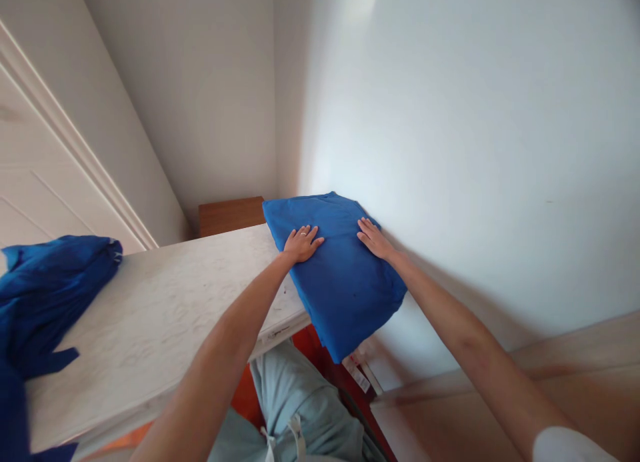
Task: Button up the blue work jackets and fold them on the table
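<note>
A folded blue cloth garment (pixel 335 275) lies at the right end of a white table (pixel 180 295), its near edge hanging past the tabletop. My left hand (pixel 301 243) rests flat on its left side, fingers spread, with a ring on one finger. On the garment's right side, close to the wall, my right hand (pixel 375 238) is also laid flat with its fingers stretched out. Neither hand grips the cloth. The garment's exact kind cannot be made out in its folded state.
A second blue garment (pixel 60 295) lies crumpled at the table's left end. A white wall (pixel 475 149) runs along the right side. Behind the table stands a brown wooden piece (pixel 230 213). A white door (pixel 45 175) is at the left. My legs (pixel 295 395) are below the table's front edge.
</note>
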`<state>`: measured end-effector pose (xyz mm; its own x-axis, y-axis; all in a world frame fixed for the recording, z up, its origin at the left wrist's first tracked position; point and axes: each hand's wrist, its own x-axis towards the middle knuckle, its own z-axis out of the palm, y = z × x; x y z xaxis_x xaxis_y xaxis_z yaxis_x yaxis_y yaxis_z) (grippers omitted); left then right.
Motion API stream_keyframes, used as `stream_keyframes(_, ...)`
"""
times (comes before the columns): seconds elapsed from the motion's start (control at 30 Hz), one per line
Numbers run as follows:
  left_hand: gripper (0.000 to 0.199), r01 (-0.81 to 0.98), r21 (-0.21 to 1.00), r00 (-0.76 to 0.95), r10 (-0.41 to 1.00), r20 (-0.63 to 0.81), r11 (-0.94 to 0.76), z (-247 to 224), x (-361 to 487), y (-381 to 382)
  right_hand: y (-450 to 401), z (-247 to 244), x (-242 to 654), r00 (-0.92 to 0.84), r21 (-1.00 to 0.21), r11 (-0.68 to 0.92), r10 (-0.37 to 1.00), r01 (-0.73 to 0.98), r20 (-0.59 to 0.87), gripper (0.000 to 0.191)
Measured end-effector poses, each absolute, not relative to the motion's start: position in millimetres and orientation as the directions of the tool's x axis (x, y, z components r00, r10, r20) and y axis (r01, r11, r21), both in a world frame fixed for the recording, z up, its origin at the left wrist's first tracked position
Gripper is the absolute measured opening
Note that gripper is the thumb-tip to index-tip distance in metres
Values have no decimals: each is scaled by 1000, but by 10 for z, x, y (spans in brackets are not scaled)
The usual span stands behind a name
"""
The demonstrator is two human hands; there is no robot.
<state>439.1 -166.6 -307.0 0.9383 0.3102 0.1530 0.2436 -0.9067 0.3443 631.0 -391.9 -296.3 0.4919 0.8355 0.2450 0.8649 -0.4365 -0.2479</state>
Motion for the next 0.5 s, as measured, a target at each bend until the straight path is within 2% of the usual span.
stream_keyframes(0.13,73,242,296,904,326,276,-924,-3042,4250,-1816,-4223,-2977,5882,417,-250,-338,799,907,433,67)
stream_keyframes(0.23,72,200,268,909,281,309,-942,-3154,4176,-1903,-4581,-3289,5594,394,-248,-314,818,916,418,61)
stream_keyframes(0.3,70,213,273,908,294,299,-938,-3239,4169,-1918,-4844,-3605,5463,464,-297,-364,771,883,436,59)
stream_keyframes(0.4,69,226,270,900,307,311,-936,-3313,4193,-1903,-5204,-4105,5279,669,-508,-439,553,741,496,58)
stream_keyframes(0.47,70,221,263,904,299,307,-939,-3329,4206,-1894,-5370,-4370,5124,796,-692,-401,383,600,468,57)
stream_keyframes(0.5,70,220,263,904,297,307,-939,-3332,4209,-1893,-5424,-4463,5041,830,-743,-378,333,553,448,55)
